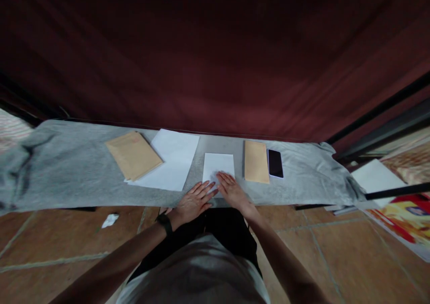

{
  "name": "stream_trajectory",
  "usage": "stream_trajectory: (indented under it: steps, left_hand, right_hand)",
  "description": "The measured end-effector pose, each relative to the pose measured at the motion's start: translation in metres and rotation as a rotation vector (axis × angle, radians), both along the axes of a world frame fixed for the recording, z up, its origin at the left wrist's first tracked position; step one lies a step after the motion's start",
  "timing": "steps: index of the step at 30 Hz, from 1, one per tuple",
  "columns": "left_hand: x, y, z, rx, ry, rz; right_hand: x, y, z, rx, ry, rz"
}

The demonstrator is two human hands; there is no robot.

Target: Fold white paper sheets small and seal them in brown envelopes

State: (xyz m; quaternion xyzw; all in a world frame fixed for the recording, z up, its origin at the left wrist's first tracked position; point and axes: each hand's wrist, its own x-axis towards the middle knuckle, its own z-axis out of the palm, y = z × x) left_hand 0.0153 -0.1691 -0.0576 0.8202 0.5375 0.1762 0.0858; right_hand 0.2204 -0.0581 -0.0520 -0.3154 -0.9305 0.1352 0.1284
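Observation:
A white sheet of paper, smaller than the sheets to its left, lies in front of me on the grey cloth. My left hand is spread out, its fingertips at the paper's near left edge. Flat on the near right part of the same paper rests my right hand, fingers stretched and close together. Neither hand grips anything. To the left, brown envelopes overlap larger white sheets. On the right lies a brown envelope stack with a phone beside it, screen dark.
Grey cloth covers the narrow table. A dark red curtain hangs along its far side. A crumpled white scrap is on the tiled floor. Dark metal bars and a colourful printed package stand at the right.

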Motion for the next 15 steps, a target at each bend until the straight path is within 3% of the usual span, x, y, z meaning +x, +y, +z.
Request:
stream_trajectory:
  steps: [3,5,15]
  left_hand:
    - [0.001,0.0,-0.004,0.007,0.011,0.012]
    - [0.001,0.0,-0.006,0.004,0.02,0.013]
    - [-0.001,0.001,-0.001,-0.007,0.169,-0.017]
  right_hand:
    - [-0.022,0.005,0.001,-0.02,-0.027,0.16]
    - [-0.035,0.012,0.0,-0.022,-0.06,0.185]
    - [-0.067,0.078,0.001,0.004,-0.146,0.003]
